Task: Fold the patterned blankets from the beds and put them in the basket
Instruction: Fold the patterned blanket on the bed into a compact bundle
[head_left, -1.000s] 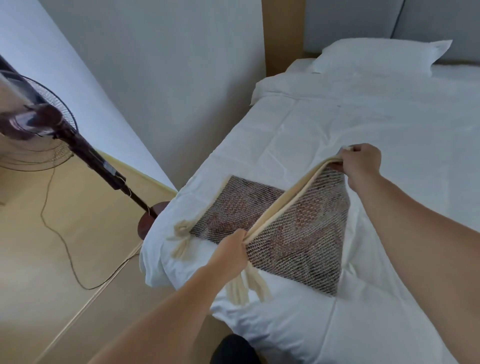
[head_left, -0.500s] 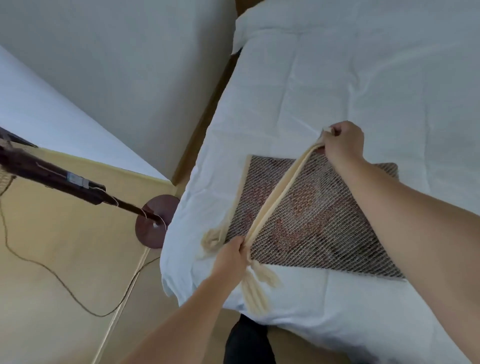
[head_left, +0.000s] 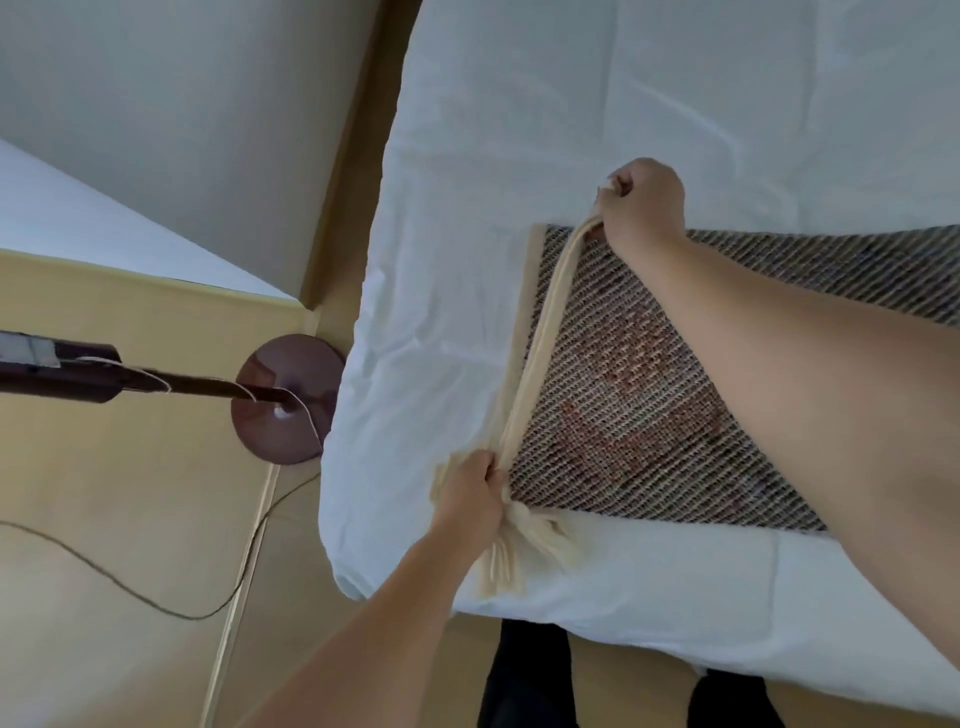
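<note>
Floor (head_left: 104, 519), left of the left hand: bare wood-toned surface with a dark cord (head_left: 130, 590) trailing across it. A fan stand (head_left: 93, 376) reaches in from the frame's left edge to its round brown base (head_left: 283, 400), which sits just beside the bed's side edge. A wall (head_left: 182, 130) rises beyond the base; a narrow floor strip runs between wall and bed.

Bed (head_left: 597, 93): white cover, lightly creased. Its near left corner lies just left of and below the left hand. The foot edge runs rightward below both forearms; dark-clothed legs (head_left: 524, 675) stand against it. Beyond the right hand the cover is open white surface to the frame top.

Left hand (head_left: 475, 493): closed in a fist on the cream edge of the patterned blanket (head_left: 623, 389) at its near left corner, cream tassels (head_left: 519, 551) hanging below the fist onto the cover.

Blanket: lies flat on the bed between the two hands and under the right forearm, extending to the frame's right edge. Brown-and-cream diagonal weave, reddish motif at centre, cream border along the left side. A doubled cream edge is lifted and drawn taut from hand to hand.

Right hand (head_left: 644, 205): clenched on the far end of that cream edge, at the blanket's far left corner.
</note>
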